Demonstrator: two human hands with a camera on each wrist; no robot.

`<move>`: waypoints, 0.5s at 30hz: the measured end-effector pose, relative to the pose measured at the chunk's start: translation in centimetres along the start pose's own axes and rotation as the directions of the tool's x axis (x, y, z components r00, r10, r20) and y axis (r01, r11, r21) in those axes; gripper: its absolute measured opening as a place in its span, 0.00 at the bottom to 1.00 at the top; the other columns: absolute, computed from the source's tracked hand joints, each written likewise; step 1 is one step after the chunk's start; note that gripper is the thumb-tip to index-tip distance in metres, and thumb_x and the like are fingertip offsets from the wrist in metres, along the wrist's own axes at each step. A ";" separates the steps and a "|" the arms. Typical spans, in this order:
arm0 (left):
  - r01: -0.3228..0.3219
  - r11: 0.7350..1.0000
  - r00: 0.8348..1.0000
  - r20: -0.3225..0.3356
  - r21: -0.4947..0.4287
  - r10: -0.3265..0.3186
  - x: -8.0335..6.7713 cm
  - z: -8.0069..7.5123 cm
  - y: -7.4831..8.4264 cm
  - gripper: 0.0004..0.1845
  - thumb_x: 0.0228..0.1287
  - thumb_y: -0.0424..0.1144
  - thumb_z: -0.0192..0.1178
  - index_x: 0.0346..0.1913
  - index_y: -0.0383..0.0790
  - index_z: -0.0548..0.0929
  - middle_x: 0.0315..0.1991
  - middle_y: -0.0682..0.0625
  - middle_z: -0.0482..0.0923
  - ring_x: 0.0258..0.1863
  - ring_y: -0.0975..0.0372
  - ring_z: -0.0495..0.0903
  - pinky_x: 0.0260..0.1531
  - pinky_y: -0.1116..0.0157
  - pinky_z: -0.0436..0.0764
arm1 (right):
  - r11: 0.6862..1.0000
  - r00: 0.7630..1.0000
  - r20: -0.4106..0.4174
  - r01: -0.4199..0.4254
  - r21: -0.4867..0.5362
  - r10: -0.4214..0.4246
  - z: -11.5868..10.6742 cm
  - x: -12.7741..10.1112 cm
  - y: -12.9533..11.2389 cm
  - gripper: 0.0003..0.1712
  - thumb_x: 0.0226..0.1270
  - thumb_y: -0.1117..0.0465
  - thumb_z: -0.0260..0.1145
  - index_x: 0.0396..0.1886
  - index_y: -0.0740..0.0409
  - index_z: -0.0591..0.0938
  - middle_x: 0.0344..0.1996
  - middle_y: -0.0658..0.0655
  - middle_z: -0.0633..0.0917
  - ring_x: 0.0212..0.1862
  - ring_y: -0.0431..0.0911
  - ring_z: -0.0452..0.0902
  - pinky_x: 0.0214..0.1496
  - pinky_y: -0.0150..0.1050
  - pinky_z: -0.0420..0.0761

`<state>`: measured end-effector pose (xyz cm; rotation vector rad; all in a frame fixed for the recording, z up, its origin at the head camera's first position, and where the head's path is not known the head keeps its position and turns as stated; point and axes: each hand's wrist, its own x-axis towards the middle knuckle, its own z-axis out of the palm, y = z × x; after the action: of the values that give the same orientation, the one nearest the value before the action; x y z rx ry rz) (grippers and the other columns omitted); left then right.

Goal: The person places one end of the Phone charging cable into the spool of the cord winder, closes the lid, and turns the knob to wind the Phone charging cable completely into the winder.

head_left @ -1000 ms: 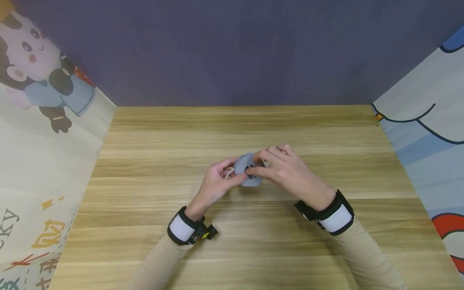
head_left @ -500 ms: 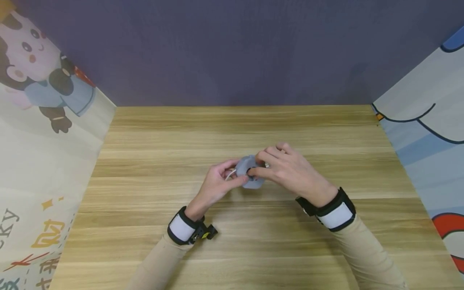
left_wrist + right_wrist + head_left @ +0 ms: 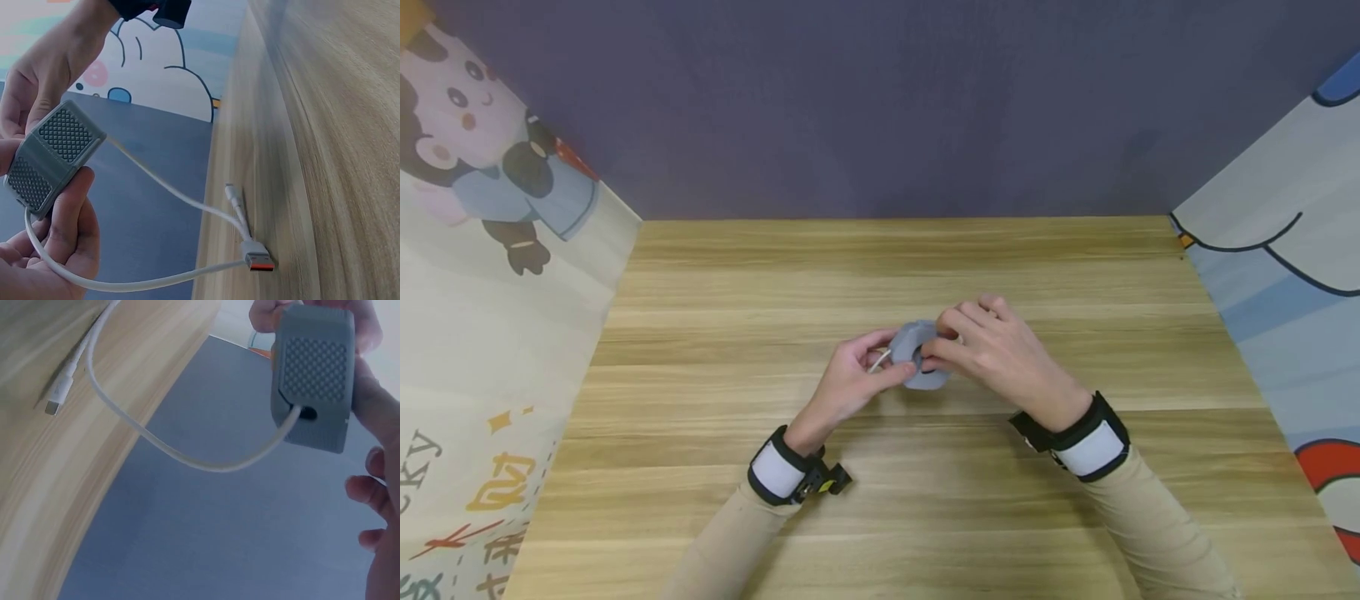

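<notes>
A small grey cable winder (image 3: 912,337) with rounded corners is held above the table in the head view. My left hand (image 3: 850,373) grips its left side, thumb on the near face. The right hand (image 3: 996,350) pinches its right part, thumb at the dark central opening and index finger at the upper edge. Studded panels cover the winder's sides (image 3: 65,134) in the left wrist view. White cable (image 3: 212,467) runs out of a dark slot in the winder. It loops to a USB plug (image 3: 258,256) with an orange inside, near a slimmer plug (image 3: 231,192) on the wood.
The wooden table (image 3: 925,500) ends at a dark blue panel (image 3: 880,108) at the back. Cartoon-printed panels stand at the left (image 3: 572,308) and right (image 3: 1262,208). Each wrist wears a black band with a small camera, such as the left camera (image 3: 835,479).
The winder and both hands have shifted slightly right. My right thumb has moved rightward across the face, its fingers curling closer to the winder, and the dark openings show differently around it.
</notes>
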<state>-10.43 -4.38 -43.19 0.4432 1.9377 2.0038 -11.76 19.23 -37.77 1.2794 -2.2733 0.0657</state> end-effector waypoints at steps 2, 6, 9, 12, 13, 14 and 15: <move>0.002 1.000 1.000 -0.005 -0.005 -0.002 0.0 0.0 0.0 0.27 0.66 0.32 0.67 0.67 0.30 0.76 0.54 0.36 0.86 0.46 0.55 0.89 0.48 0.64 0.87 | 1.000 0.999 -0.023 -0.023 0.009 0.024 0.2 0.0 -0.1 0.21 0.79 0.42 0.53 0.37 0.48 0.85 0.35 0.51 0.77 0.38 0.48 0.72 0.48 0.47 0.73; 0.005 1.000 1.000 -0.016 -0.002 -0.005 0.0 0.0 0.0 0.28 0.66 0.32 0.66 0.68 0.30 0.76 0.54 0.35 0.85 0.41 0.61 0.88 0.40 0.61 0.88 | 0.998 0.993 -0.097 -0.056 0.031 0.059 0.8 -0.2 -0.4 0.23 0.81 0.42 0.53 0.37 0.50 0.86 0.34 0.52 0.79 0.35 0.48 0.73 0.46 0.48 0.73; 0.000 1.000 1.000 -0.018 -0.012 0.000 0.0 0.0 0.0 0.28 0.66 0.32 0.66 0.68 0.29 0.75 0.56 0.35 0.84 0.42 0.62 0.88 0.40 0.57 0.89 | 0.996 0.983 -0.166 -0.070 0.060 0.079 1.2 -0.2 -0.7 0.22 0.81 0.43 0.55 0.36 0.52 0.85 0.33 0.52 0.81 0.35 0.49 0.74 0.45 0.50 0.72; -0.013 0.999 1.000 -0.019 -0.029 0.012 0.0 0.0 0.0 0.28 0.67 0.31 0.65 0.68 0.28 0.75 0.58 0.34 0.83 0.45 0.61 0.88 0.43 0.59 0.89 | 0.993 0.976 -0.190 -0.094 0.074 0.106 1.3 -0.3 -1.0 0.23 0.80 0.43 0.56 0.35 0.53 0.86 0.32 0.52 0.82 0.35 0.50 0.75 0.44 0.50 0.71; -0.016 0.999 1.000 -0.019 -0.033 0.015 0.0 0.0 0.0 0.27 0.67 0.31 0.65 0.68 0.27 0.75 0.58 0.34 0.83 0.45 0.61 0.88 0.43 0.60 0.89 | 0.992 0.976 -0.186 -0.104 0.077 0.117 1.3 -0.3 -1.1 0.23 0.80 0.43 0.56 0.35 0.53 0.86 0.32 0.52 0.83 0.35 0.50 0.75 0.44 0.50 0.71; -0.020 0.999 1.000 -0.020 -0.035 0.019 0.0 0.0 0.0 0.27 0.67 0.31 0.65 0.68 0.27 0.75 0.58 0.34 0.83 0.46 0.61 0.88 0.42 0.61 0.89 | 0.990 0.975 -0.181 -0.116 0.075 0.128 1.3 -0.3 -1.2 0.24 0.81 0.43 0.56 0.35 0.53 0.87 0.32 0.52 0.83 0.35 0.50 0.76 0.44 0.50 0.71; -0.022 0.999 1.000 -0.019 -0.038 0.022 0.0 0.0 0.0 0.27 0.67 0.31 0.65 0.68 0.27 0.75 0.57 0.33 0.83 0.46 0.60 0.88 0.42 0.63 0.88 | 0.989 0.975 -0.177 -0.127 0.074 0.138 1.3 -0.3 -1.3 0.24 0.81 0.43 0.55 0.34 0.54 0.87 0.32 0.52 0.83 0.35 0.50 0.76 0.44 0.50 0.71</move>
<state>-10.42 -4.42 -43.17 0.4397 1.9096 2.0625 -11.15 18.40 -39.31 1.1021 -2.2106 0.2909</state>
